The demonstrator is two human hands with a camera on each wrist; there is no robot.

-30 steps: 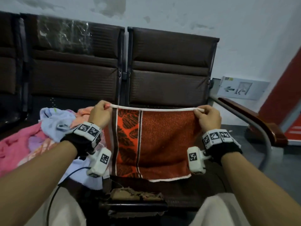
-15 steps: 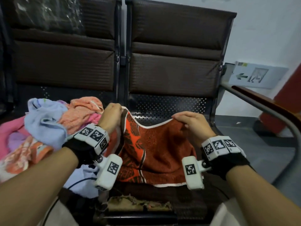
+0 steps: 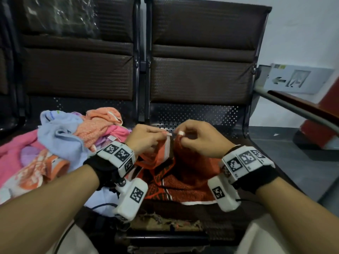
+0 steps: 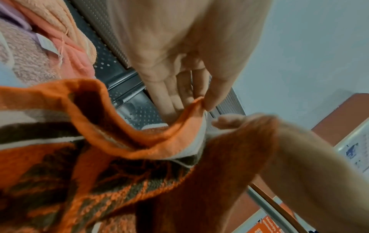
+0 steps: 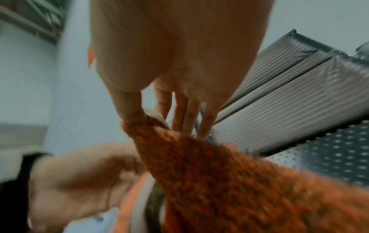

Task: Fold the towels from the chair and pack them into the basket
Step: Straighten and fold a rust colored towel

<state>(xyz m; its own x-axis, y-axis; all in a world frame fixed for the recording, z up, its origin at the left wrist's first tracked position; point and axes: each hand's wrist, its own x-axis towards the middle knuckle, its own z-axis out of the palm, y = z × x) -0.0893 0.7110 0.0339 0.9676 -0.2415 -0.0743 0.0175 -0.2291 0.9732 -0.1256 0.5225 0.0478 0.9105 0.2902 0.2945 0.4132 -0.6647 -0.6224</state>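
An orange-red towel point(image 3: 190, 173) with a dark leaf stripe and white hem hangs folded down the middle over the front of the right chair seat point(image 3: 201, 116). My left hand point(image 3: 146, 138) pinches one top corner point(image 4: 197, 102) between thumb and fingers. My right hand point(image 3: 198, 136) pinches the other top corner point(image 5: 143, 123), and the two corners almost meet. More towels lie in a heap point(image 3: 60, 143) on the left seat: pink, light blue, peach and orange-patterned. No basket shows in any view.
Two dark brown padded seats with perforated metal stand against a white wall. A metal and wood armrest point(image 3: 300, 109) juts out at the right. A frayed seat edge point(image 3: 165, 220) sits below the towel. My light-trousered knees are at the bottom.
The towel was held stretched wide and high. Both hands have dropped and come together at the middle, so the top corners nearly touch and the towel sags folded in half.
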